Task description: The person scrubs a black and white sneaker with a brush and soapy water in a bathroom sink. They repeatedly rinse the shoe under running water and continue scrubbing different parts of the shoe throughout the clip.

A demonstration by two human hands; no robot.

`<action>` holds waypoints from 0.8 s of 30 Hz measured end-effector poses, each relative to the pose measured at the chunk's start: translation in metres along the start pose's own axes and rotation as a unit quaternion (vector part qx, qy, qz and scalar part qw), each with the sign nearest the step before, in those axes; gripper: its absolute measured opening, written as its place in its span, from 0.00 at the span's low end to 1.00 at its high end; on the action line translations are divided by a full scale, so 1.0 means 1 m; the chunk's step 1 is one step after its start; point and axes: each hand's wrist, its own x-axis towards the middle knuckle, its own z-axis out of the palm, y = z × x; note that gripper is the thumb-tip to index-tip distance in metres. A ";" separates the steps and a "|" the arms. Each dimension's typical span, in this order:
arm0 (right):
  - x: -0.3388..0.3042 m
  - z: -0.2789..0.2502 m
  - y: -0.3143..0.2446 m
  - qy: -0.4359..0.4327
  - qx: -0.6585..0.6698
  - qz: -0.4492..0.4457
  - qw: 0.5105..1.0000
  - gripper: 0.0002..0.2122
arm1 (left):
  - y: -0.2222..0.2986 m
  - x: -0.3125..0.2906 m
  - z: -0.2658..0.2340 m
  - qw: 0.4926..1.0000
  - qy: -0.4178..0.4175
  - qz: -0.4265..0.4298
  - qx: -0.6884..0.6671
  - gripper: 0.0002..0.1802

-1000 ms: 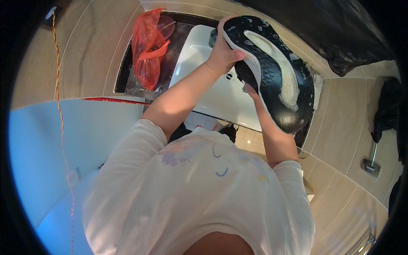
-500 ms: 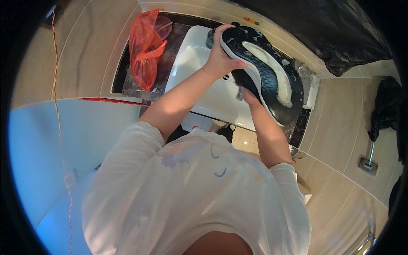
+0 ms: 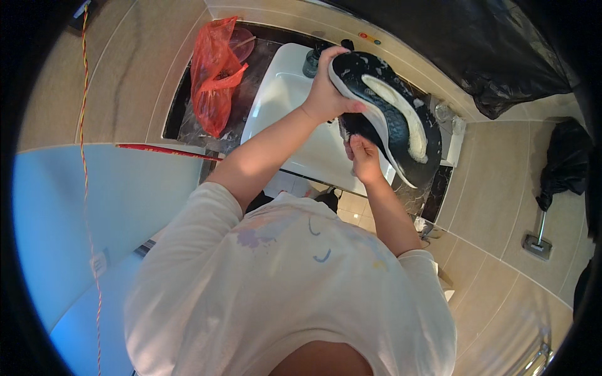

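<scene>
A black and white sneaker [image 3: 395, 119] is tilted above the right side of the white sink [image 3: 269, 106], its sole turned up. Specks of white foam dot the black sole, and a long pale groove curves along it. My left hand [image 3: 328, 94] grips the shoe by one end, thumb along its white edge. My right hand [image 3: 365, 158] is closed just beneath the shoe's near side, thumb on top. What it holds, if anything, is mostly hidden.
On the dark counter at left lies a red plastic bag [image 3: 213, 81] beside a clear reddish bowl [image 3: 243, 42]. A dark bottle [image 3: 310, 62] stands behind the sink. Black plastic [image 3: 464, 44] hangs at upper right. A glass [image 3: 444, 111] sits at the counter's right.
My right hand has come out lower from under the shoe, showing its thumb and fingers. The shoe and my left hand sit slightly lower in view.
</scene>
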 end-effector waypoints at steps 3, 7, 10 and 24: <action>0.043 -0.033 0.048 0.108 -0.243 -0.249 0.931 0.09 | 0.000 0.009 0.001 0.999 -0.036 -0.001 0.035 0.66; 0.064 -0.019 0.013 0.091 -0.261 -0.219 0.936 0.15 | 0.002 0.006 0.011 1.000 0.016 0.005 -0.024 0.63; 0.046 -0.004 -0.006 0.087 -0.386 -0.301 0.868 0.11 | 0.016 0.009 0.005 0.995 0.021 -0.036 -0.093 0.63; 0.019 -0.027 0.030 0.080 -0.417 -0.227 0.876 0.21 | -0.010 -0.010 0.000 0.932 0.221 -0.266 -0.107 0.45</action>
